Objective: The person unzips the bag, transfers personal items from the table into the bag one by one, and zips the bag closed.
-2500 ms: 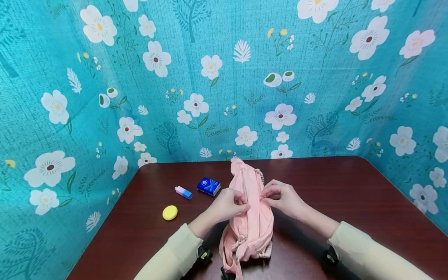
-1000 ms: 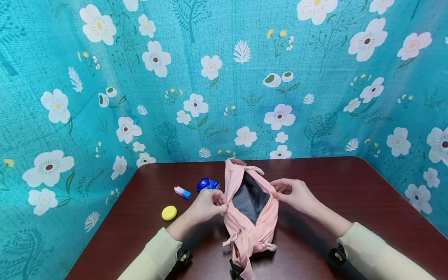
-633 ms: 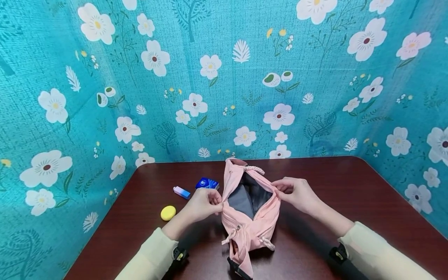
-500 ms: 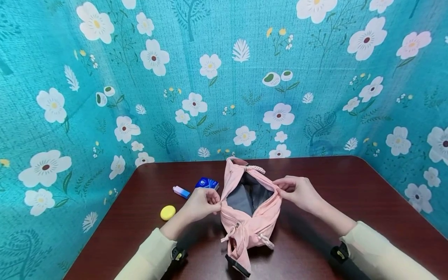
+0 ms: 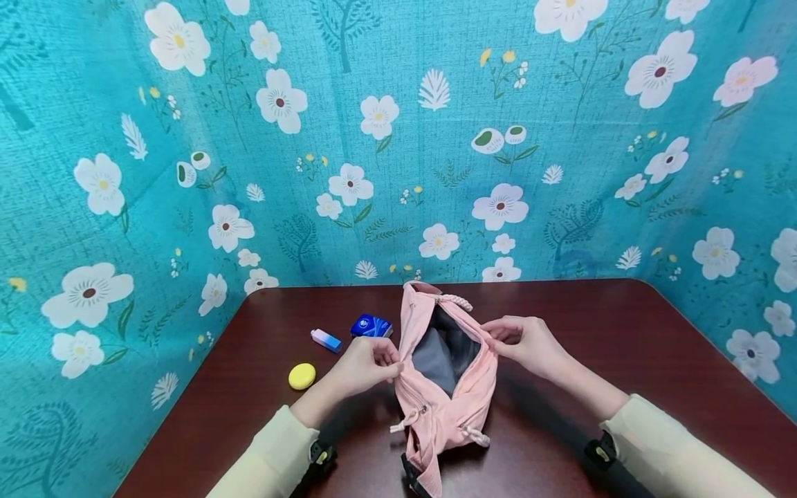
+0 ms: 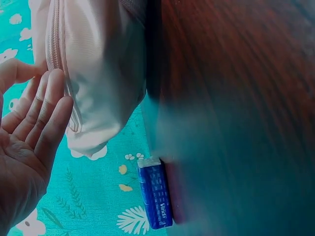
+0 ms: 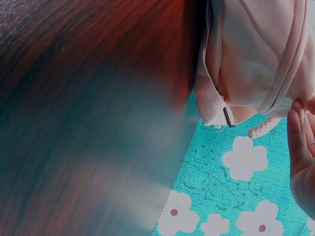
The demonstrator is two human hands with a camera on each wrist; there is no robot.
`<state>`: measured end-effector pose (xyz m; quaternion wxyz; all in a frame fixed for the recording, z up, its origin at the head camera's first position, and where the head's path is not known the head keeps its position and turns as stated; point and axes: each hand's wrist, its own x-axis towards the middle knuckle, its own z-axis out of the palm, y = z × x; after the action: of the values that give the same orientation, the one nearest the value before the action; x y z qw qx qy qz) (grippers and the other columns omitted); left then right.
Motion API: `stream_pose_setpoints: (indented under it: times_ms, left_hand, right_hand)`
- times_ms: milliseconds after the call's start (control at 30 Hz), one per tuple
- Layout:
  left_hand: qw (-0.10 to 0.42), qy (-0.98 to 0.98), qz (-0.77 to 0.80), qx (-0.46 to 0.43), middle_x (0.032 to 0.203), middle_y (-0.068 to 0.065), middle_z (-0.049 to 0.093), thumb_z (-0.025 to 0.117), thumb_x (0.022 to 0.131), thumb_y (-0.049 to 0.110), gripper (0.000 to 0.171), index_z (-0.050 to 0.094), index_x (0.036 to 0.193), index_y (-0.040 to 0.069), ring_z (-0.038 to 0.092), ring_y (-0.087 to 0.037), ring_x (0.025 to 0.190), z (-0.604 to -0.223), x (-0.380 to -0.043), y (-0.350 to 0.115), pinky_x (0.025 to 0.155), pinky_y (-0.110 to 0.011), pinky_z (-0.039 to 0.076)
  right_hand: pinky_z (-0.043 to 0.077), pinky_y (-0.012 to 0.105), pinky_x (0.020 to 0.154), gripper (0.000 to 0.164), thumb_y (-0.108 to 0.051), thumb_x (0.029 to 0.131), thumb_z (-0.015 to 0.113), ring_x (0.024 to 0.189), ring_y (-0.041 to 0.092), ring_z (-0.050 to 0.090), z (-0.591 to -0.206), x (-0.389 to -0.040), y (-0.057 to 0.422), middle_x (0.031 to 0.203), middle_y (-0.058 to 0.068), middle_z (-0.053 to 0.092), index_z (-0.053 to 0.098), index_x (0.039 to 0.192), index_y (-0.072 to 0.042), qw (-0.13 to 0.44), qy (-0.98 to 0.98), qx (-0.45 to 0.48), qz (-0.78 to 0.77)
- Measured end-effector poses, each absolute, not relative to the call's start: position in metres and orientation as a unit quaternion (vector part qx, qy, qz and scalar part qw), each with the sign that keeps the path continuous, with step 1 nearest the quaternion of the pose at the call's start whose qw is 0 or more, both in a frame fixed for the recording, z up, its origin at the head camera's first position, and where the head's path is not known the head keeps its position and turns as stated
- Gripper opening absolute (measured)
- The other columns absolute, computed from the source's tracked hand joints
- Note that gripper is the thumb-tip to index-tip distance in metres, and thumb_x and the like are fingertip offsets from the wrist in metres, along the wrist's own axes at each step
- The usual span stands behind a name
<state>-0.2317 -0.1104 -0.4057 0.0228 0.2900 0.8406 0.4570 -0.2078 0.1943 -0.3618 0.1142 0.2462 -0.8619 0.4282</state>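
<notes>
A pink fabric bag [image 5: 451, 418] with a dark grey lining stands on the table in the head view, its mouth spread wide. My left hand [image 5: 367, 363] pinches the left edge of the mouth between thumb and fingers. On the opposite side, my right hand [image 5: 526, 342] pinches the right edge. The grey inside of the bag shows between the two hands. In the left wrist view, thumb and fingertips of my left hand [image 6: 34, 118] meet at the zipper [image 6: 55, 37]. The right wrist view has my right hand [image 7: 302, 152] at the fabric edge.
Left of the bag lie a blue tissue pack [image 5: 371, 326], a small pink-and-blue bottle-like item [image 5: 326, 339] and a round yellow case [image 5: 302, 376]. The dark wooden table [image 5: 598, 332] ends at a flowered turquoise cloth [image 5: 398, 138]. A strap with a black buckle [image 5: 414, 477] trails toward the front.
Both hands have moved apart, pulling the bag from a narrow closed shape to a wide mouth. Over the last half second the mouth has narrowed slightly as the left hand shifted right.
</notes>
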Motion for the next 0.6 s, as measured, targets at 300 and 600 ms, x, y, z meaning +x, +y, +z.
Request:
stream_pose_setpoints:
  times_ms: [300,600]
  left_hand:
    - [0.02,0.843,0.455,0.285,0.066,0.002,0.059,0.07,0.078,0.02,0.01,0.062,0.078,0.014,0.059,-0.019,0.058,-0.403,-0.233,-0.112,0.053,-0.028,0.049]
    - [-0.058,0.876,0.389,0.278,0.079,0.005,0.062,0.073,0.075,0.021,0.017,0.064,0.088,0.015,0.057,-0.009,0.073,-0.389,-0.269,-0.142,0.068,-0.031,0.048]
  right_hand:
    - [0.05,0.031,0.057,0.025,0.0,0.075,0.068,0.064,0.019,0.062,-0.361,-0.207,0.192,0.074,0.006,0.065,0.065,0.1,0.001,0.097,-0.864,0.24,0.432]
    - [0.049,0.029,0.057,0.026,-0.001,0.075,0.069,0.064,0.017,0.062,-0.364,-0.211,0.194,0.074,0.006,0.065,0.066,0.101,-0.001,0.088,-0.868,0.23,0.431]
